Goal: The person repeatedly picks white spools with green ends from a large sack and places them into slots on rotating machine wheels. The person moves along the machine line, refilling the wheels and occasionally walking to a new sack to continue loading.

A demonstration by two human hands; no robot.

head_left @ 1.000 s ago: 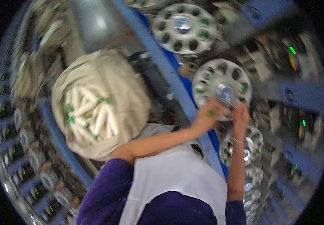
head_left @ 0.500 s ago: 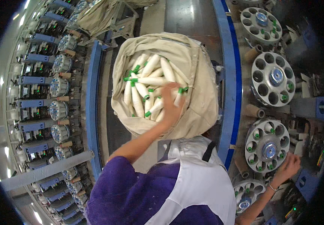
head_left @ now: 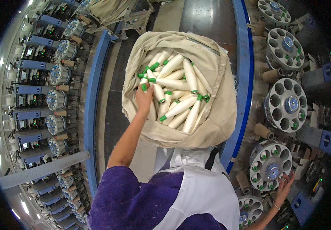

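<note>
A beige cloth sack (head_left: pixel 226 111) in front of me holds a heap of cream yarn bobbins (head_left: pixel 170 83) with green ends. Inside its left side, my left hand (head_left: pixel 145 100) closes around one yarn bobbin (head_left: pixel 144 87), whose green end shows by my fingers; the rest of it is largely hidden. To the right, my right hand (head_left: pixel 285 187) is at the lower right rim of a round metal magazine (head_left: pixel 264 181), fingers apart and nothing visible in them. Green-ended bobbins stand in several of that magazine's holes.
More round magazines (head_left: pixel 276 100) line the right side, with brown paper tubes (head_left: pixel 264 131) between them. Blue rails (head_left: pixel 92 111) run along both sides of the aisle. A grey bar (head_left: pixel 44 170) juts in from the left machine row. Another cloth-lined cart (head_left: pixel 110 9) stands ahead.
My left hand has moved from the right part of the bobbin heap to its left edge and grips a bobbin there. My right hand's fingers have spread beside the magazine. The view has shifted.
</note>
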